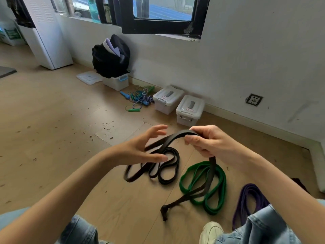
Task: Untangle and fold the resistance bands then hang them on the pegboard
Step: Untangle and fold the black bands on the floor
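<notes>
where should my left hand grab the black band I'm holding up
Take the black band on the raised flat stretch just left of the right hand, coming from above with the left hand; its fingers are open, and that span is straight and untangled.

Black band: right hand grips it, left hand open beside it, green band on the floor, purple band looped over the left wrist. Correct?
Not quite. The head view shows the purple band lying on the floor by the right knee, not over the left wrist. The rest holds: right hand grips the black band, left hand is open beside it, green band is on the floor.
</notes>
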